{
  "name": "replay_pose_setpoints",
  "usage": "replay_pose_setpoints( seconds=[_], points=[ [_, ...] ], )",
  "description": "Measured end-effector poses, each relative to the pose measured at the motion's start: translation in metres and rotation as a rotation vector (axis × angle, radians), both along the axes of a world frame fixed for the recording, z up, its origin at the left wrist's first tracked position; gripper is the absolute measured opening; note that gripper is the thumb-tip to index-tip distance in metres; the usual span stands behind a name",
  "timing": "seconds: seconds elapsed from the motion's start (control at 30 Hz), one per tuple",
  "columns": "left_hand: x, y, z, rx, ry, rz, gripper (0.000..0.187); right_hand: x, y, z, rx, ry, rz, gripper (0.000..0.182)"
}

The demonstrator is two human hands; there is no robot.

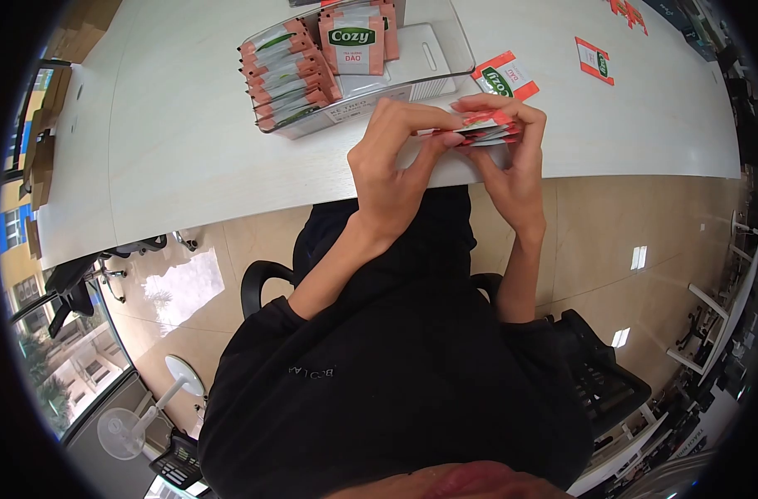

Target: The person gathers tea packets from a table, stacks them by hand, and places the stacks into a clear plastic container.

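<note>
Between both my hands, just above the table's near edge, is a small stack of tea sachets [489, 129] with red-orange edges. My left hand [393, 158] pinches the stack's left end between thumb and fingers. On the other end, the fingers and thumb of my right hand [512, 166] close round it. Beyond my hands stands a clear plastic bin [379, 98]. A leaning row of tea sachets [287, 75] fills its left side, and an upright "Cozy" sachet [351, 46] stands in the middle. One loose sachet [505, 76] lies right of the bin.
Another sachet [594, 61] lies farther right on the white table [188, 141], with more red packets [629, 15] near the far edge. Dark boxes [681, 25] stand at the far right. Below the table edge are chair armrests [262, 287] and the tiled floor [595, 249].
</note>
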State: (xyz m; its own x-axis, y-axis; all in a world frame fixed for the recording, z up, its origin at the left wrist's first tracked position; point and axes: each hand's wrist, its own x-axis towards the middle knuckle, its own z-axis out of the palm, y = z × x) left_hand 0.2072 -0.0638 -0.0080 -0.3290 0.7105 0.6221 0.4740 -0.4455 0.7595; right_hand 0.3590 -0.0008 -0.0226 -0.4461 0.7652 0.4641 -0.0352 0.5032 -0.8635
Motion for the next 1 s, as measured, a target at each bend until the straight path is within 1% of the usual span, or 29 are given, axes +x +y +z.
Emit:
replay_pose_setpoints(
  seconds=[0.07, 0.1, 0.17, 0.2, 0.23, 0.27, 0.3, 0.33, 0.37, 0.4, 0.43, 0.47, 0.5, 0.53, 0.57, 0.6, 0.67, 0.7, 0.77, 0.8, 0.83, 0.87, 0.9, 0.93, 1.0],
  points=[
    [-0.004, 0.000, 0.000, -0.022, 0.023, 0.021, 0.017, -0.002, -0.002, -0.002, 0.001, -0.071, -0.040, 0.061],
    [-0.007, 0.000, 0.000, -0.046, 0.043, 0.042, 0.015, -0.002, -0.002, 0.000, 0.005, -0.068, -0.039, 0.061],
    [-0.011, -0.003, 0.002, -0.047, 0.069, 0.025, 0.014, -0.002, -0.003, 0.006, 0.021, -0.171, -0.019, 0.062],
    [-0.012, -0.005, 0.002, -0.052, 0.094, 0.005, 0.013, -0.003, -0.002, 0.007, 0.023, -0.172, -0.015, 0.062],
    [-0.013, -0.006, 0.002, -0.051, 0.093, 0.008, 0.013, -0.003, -0.002, 0.007, 0.058, -0.227, -0.018, 0.062],
    [-0.013, -0.007, 0.002, -0.070, 0.160, -0.023, 0.015, -0.004, -0.002, 0.008, 0.092, -0.282, -0.021, 0.061],
    [-0.013, -0.009, 0.002, -0.087, 0.226, -0.054, 0.018, -0.007, -0.004, 0.008, 0.093, -0.282, -0.019, 0.061],
    [-0.012, -0.011, 0.000, -0.085, 0.228, -0.052, 0.018, -0.011, -0.006, 0.009, 0.109, -0.304, -0.091, 0.058],
    [-0.010, -0.014, -0.003, -0.155, 0.138, -0.083, 0.028, -0.014, -0.008, 0.009, 0.125, -0.326, -0.163, 0.054],
    [-0.009, -0.017, -0.006, -0.225, 0.047, -0.114, 0.039, -0.015, -0.009, 0.008, 0.127, -0.324, -0.163, 0.054],
    [-0.006, -0.019, -0.012, -0.223, 0.048, -0.112, 0.039, -0.016, -0.009, 0.007, 0.215, -0.392, -0.229, 0.054],
    [-0.004, -0.020, -0.018, -0.250, 0.024, -0.113, 0.045, -0.016, -0.010, 0.006, 0.303, -0.459, -0.294, 0.053],
    [-0.003, -0.022, -0.020, -0.278, -0.001, -0.115, 0.050, -0.016, -0.011, 0.007, 0.304, -0.459, -0.291, 0.053],
    [-0.006, -0.023, -0.019, -0.276, -0.003, -0.111, 0.050, -0.014, -0.013, 0.008, 0.288, -0.492, -0.292, 0.050],
    [-0.011, -0.025, -0.015, -0.314, 0.122, -0.119, 0.047, -0.013, -0.013, 0.009, 0.275, -0.524, -0.292, 0.047],
    [-0.014, -0.026, -0.012, -0.354, 0.247, -0.127, 0.044, -0.012, -0.014, 0.009, 0.280, -0.523, -0.287, 0.047],
    [-0.014, -0.030, -0.007, -0.357, 0.260, -0.128, 0.044, -0.009, -0.015, 0.007, 0.058, -0.392, -0.176, 0.040],
    [-0.015, -0.031, -0.005, -0.364, 0.274, -0.134, 0.044, -0.007, -0.015, 0.011, 0.067, -0.388, -0.166, 0.040],
    [-0.017, -0.032, -0.010, -0.348, 0.267, -0.128, 0.045, -0.002, -0.014, 0.022, -0.009, -0.376, -0.057, 0.034],
    [-0.018, -0.033, -0.012, -0.338, 0.258, -0.138, 0.045, 0.000, -0.015, 0.022, -0.003, -0.372, -0.043, 0.034],
    [-0.018, -0.035, -0.012, -0.336, 0.259, -0.122, 0.045, 0.002, -0.015, 0.021, 0.076, -0.355, -0.026, 0.034],
    [-0.019, -0.037, -0.012, -0.265, 0.274, -0.110, 0.044, 0.003, -0.014, 0.020, 0.156, -0.337, -0.010, 0.035],
    [-0.020, -0.038, -0.012, -0.194, 0.289, -0.100, 0.044, 0.002, -0.013, 0.027, 0.165, -0.334, 0.000, 0.035],
    [-0.022, -0.038, -0.006, -0.191, 0.289, -0.092, 0.044, 0.002, -0.013, 0.040, 0.211, -0.294, 0.020, 0.034],
    [-0.026, -0.039, 0.018, -0.034, 0.351, -0.055, 0.043, -0.001, -0.013, 0.064, 0.249, -0.257, 0.038, 0.033]
  ],
)
